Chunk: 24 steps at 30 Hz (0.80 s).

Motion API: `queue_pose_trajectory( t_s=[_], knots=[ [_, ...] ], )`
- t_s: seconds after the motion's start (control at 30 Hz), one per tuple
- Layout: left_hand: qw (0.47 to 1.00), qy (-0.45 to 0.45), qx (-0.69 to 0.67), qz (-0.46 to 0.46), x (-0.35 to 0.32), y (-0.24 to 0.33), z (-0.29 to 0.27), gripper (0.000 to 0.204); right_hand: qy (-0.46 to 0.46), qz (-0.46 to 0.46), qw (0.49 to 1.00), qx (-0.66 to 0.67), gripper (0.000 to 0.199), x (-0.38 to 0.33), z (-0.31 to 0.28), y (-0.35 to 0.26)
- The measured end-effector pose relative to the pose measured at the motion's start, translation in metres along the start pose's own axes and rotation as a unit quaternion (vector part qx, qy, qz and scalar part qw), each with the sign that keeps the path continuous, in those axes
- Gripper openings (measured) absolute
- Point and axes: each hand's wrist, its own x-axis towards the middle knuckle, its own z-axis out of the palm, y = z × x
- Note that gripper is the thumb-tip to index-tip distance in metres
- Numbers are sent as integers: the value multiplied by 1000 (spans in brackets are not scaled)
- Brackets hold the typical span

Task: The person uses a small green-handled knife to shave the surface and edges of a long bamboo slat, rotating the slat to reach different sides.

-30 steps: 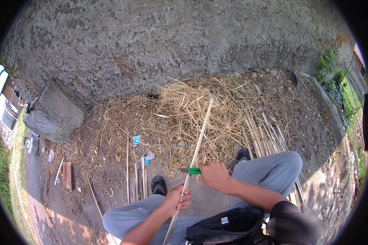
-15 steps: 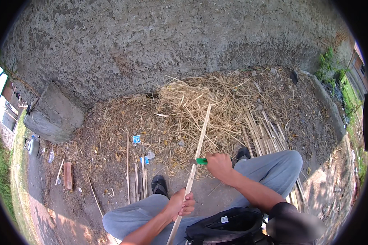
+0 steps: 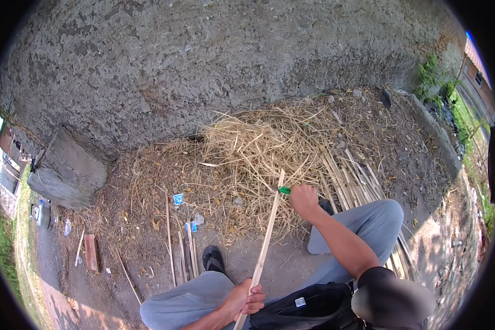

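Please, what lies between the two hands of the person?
In the head view, only the pale bamboo strip runs between them: the left hand grips its near end, the right hand works a green-handled tool near its far end.

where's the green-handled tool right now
In the head view the green-handled tool is just right of centre, in the right hand, against the upper end of the long stick, over the straw pile.

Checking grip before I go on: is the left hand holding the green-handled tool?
No, the left hand grips the pale stick; the right hand holds the green-handled tool.
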Motion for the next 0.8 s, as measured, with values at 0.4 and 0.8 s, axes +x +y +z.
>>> queue_pose_trajectory(
  t_s=[0.4, 0.8],
  knots=[
    [997, 29, -9, 66, 13, -15, -62, 46, -92, 105, 988, -58, 13, 68, 51, 93],
    [879, 287, 201, 323, 28, 22, -24, 50, -175, -144, 964, 137, 22, -51, -39, -82]
  ],
)
